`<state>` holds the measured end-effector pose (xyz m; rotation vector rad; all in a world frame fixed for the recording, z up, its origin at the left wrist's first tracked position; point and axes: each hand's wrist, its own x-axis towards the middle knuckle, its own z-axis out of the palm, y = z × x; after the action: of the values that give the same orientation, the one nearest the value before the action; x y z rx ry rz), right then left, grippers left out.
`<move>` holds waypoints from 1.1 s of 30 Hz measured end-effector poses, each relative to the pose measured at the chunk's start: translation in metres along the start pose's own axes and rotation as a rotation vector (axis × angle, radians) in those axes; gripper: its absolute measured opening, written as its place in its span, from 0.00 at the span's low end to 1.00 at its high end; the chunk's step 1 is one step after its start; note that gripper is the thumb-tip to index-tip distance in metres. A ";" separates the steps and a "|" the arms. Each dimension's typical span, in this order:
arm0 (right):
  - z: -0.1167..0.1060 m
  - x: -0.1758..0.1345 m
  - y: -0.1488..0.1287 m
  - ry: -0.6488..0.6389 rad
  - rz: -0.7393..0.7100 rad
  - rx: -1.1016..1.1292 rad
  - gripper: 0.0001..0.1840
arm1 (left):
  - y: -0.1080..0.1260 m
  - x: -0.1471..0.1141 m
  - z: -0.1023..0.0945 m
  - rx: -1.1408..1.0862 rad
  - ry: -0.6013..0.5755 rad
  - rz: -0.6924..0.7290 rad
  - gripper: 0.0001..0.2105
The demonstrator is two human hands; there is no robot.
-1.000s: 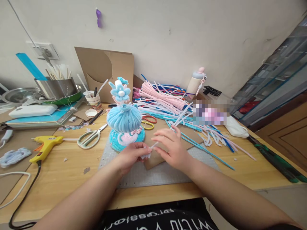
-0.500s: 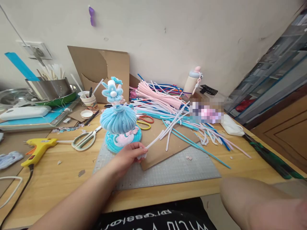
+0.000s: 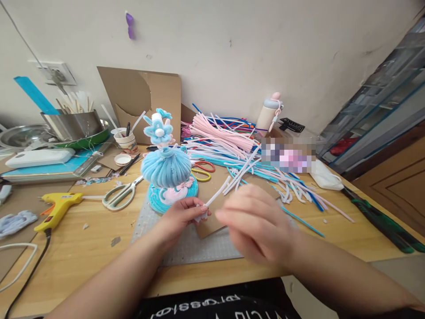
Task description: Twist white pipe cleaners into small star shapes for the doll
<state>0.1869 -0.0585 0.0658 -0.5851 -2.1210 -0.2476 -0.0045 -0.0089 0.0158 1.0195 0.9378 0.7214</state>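
Observation:
My left hand (image 3: 191,215) pinches a white pipe cleaner (image 3: 219,191) near one end, over the grey cutting mat (image 3: 179,252); its free end points up and right. Part of the pipe cleaner seems bunched under my fingers. Close on the right, my right hand (image 3: 255,223) hangs in the air, smeared by motion. Its fingers look curled, but whether they hold anything cannot be made out. Behind my left hand stands a light blue fuzzy figure (image 3: 166,166) with a pleated skirt and flowers on top, on a round blue and pink base (image 3: 156,200).
A heap of pipe cleaners (image 3: 226,135) lies at the back, beside a bottle (image 3: 267,115). On the left are green-handled scissors (image 3: 119,197) and a yellow glue gun (image 3: 61,206). A flat cardboard sheet (image 3: 210,228) covers part of the mat; dark green-handled pliers (image 3: 381,219) lie far right.
My right hand has come up from the lower right corner to beside my left hand. The left keeps its pinch on the pipe cleaner. The view has shifted slightly.

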 end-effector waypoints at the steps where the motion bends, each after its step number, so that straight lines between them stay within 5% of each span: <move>1: 0.011 0.001 0.012 0.067 0.028 -0.015 0.11 | 0.001 -0.001 0.000 0.005 -0.013 0.029 0.11; 5: 0.038 -0.006 0.043 -0.146 0.241 -0.114 0.07 | 0.002 -0.001 0.000 0.043 -0.020 0.123 0.11; 10: 0.037 -0.012 0.044 -0.291 0.228 -0.010 0.07 | 0.000 0.000 -0.002 0.034 -0.007 0.127 0.11; 33: 0.043 -0.014 0.038 -0.272 0.180 0.101 0.08 | 0.001 -0.004 -0.005 -0.059 -0.123 -0.092 0.10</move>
<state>0.1818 -0.0135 0.0285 -0.7811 -2.3070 0.0432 -0.0106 -0.0100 0.0170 0.9522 0.8461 0.5998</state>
